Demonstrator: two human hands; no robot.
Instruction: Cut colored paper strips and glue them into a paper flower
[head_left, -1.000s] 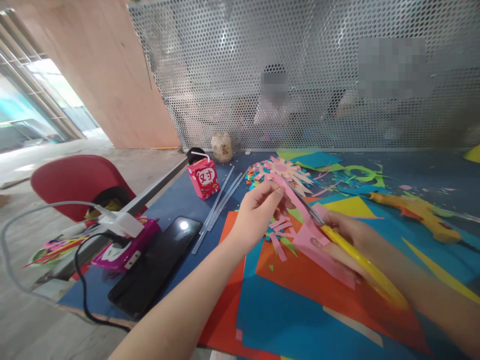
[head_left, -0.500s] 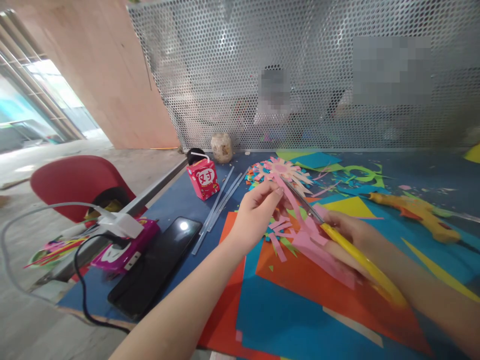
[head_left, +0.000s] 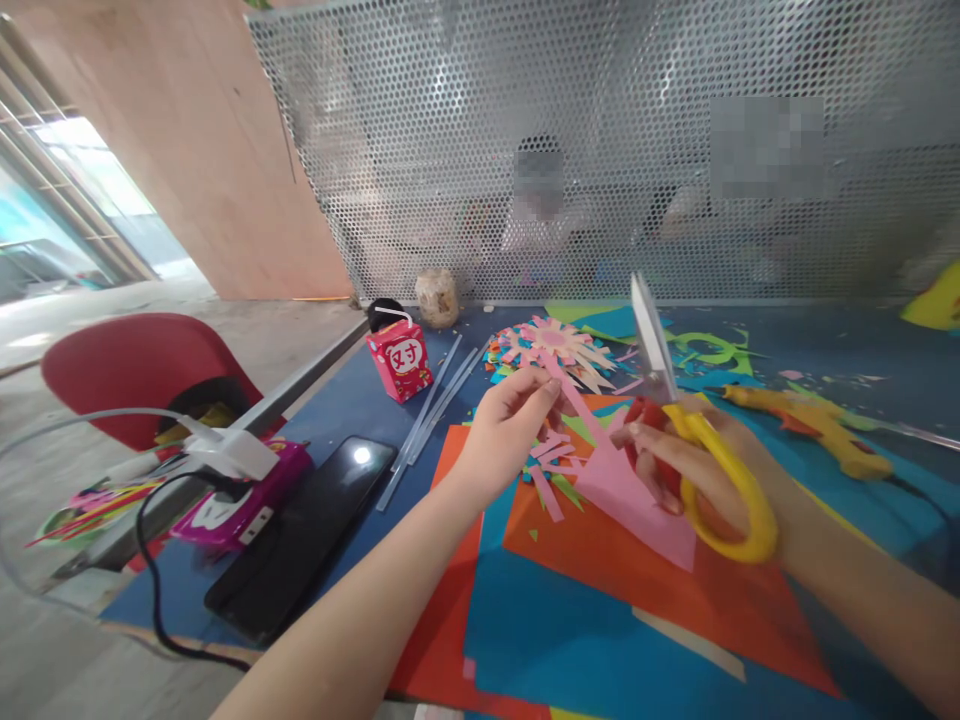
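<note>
My left hand [head_left: 517, 415] pinches the far end of a narrow strip on the pink paper [head_left: 637, 505]. The wide part of that paper hangs over orange sheets. My right hand [head_left: 697, 465] has its fingers in the yellow and red handles of the scissors [head_left: 655, 345], whose blades point up, away from the paper. The right fingertips are beside the pink paper's edge; whether they touch it I cannot tell. Just beyond my left hand lies a pink and cream paper flower [head_left: 553, 342], on a heap of small colored scraps.
At the left are a black phone [head_left: 300, 540], a purple power strip [head_left: 262, 500] with a white charger, a red drink box [head_left: 401, 360] and clear glue sticks [head_left: 427, 420]. A yellow glue gun [head_left: 817, 425] lies right. A perforated metal panel [head_left: 465, 130] stands behind.
The scissors have come away from the pink strip and swung upright in my right hand. My left hand still pinches the strip in nearly the same place.
</note>
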